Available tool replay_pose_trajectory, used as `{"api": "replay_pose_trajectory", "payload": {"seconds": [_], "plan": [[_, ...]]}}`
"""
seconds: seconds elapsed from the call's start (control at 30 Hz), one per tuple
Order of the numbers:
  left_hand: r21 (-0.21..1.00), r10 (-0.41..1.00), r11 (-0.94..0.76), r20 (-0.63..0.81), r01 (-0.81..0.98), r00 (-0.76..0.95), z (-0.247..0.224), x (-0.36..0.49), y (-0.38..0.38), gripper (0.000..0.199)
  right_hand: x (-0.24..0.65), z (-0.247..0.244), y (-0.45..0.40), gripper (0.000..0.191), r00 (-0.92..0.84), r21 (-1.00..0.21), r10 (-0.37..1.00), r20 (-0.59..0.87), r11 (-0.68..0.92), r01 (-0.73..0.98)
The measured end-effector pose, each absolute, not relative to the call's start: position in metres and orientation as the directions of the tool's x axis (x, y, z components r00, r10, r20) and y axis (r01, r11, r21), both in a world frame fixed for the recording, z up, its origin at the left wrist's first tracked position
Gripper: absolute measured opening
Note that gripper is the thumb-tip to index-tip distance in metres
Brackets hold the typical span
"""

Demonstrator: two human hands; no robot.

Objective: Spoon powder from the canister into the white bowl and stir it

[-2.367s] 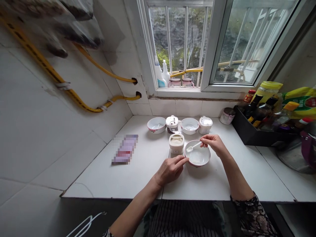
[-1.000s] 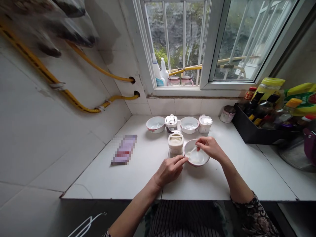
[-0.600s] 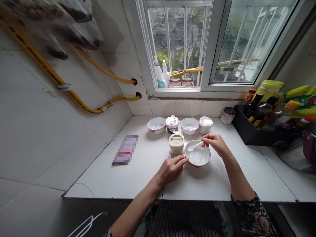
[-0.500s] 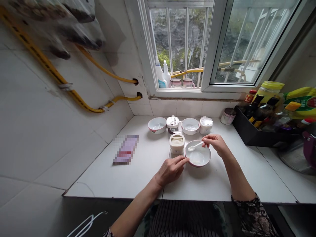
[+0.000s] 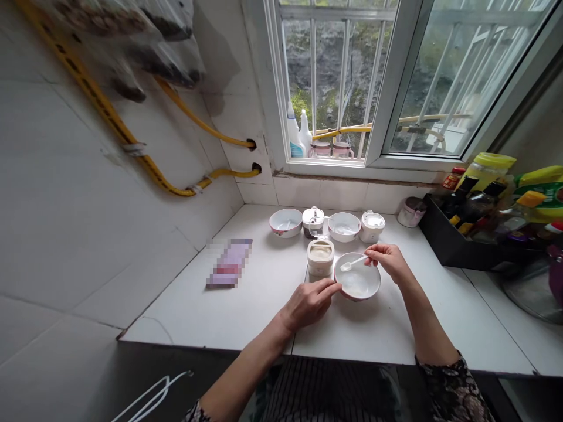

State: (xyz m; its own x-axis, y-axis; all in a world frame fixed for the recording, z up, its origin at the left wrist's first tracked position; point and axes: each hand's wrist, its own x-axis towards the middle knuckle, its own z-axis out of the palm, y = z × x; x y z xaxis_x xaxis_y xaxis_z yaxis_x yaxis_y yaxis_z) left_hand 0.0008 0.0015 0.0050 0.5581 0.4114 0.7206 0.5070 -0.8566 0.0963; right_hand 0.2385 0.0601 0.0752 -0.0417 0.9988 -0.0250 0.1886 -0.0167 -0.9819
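Note:
My right hand (image 5: pixel 387 261) pinches the handle of a small white spoon (image 5: pixel 353 264), whose bowl end hangs over the white bowl (image 5: pixel 358 284). A little whitish content shows in the bottom of that bowl. My left hand (image 5: pixel 310 302) has its fingertips against the bowl's left rim, fingers closed on it. Just left of the bowl stands an open container (image 5: pixel 321 258) filled with pale powder. Behind are a bowl (image 5: pixel 285 224) at the left, a lidded jar with dark contents (image 5: pixel 313 223), a second bowl (image 5: pixel 344 227) and a white lidded jar (image 5: pixel 372 227).
A blurred purple item (image 5: pixel 231 264) lies on the white counter (image 5: pixel 185 316) at the left. On the right, a black box (image 5: pixel 453 237) holds several bottles, with a jar (image 5: pixel 411 211) beside it. The window and tiled wall close off the back.
The view has shifted slightly, so the scene sits a little further right. Both hands keep nearly the same positions, with the spoon still over the bowl.

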Motion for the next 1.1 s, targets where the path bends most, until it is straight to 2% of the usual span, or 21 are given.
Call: {"api": "replay_pose_trajectory", "payload": {"seconds": [0.53, 0.87, 1.1], "plan": [[0.1, 0.42, -0.852, 0.718, 0.514, 0.555, 0.0036, 0.0003, 0.0024, 0.035, 0.2409, 0.0755, 0.058, 0.02, -0.1, -0.959, 0.995, -0.025, 0.005, 0.284], [0.101, 0.417, -0.854, 0.718, 0.51, 0.557, 0.003, 0.0008, 0.0026, 0.035, 0.244, 0.0799, 0.0587, 0.025, -0.136, -0.987, 0.988, -0.071, -0.05, 0.152], [0.095, 0.427, -0.848, 0.706, 0.522, 0.565, 0.0013, 0.0007, 0.0029, 0.035, 0.2347, 0.0801, 0.0628, 0.029, -0.082, -0.996, 0.997, 0.002, 0.009, 0.086]]}}
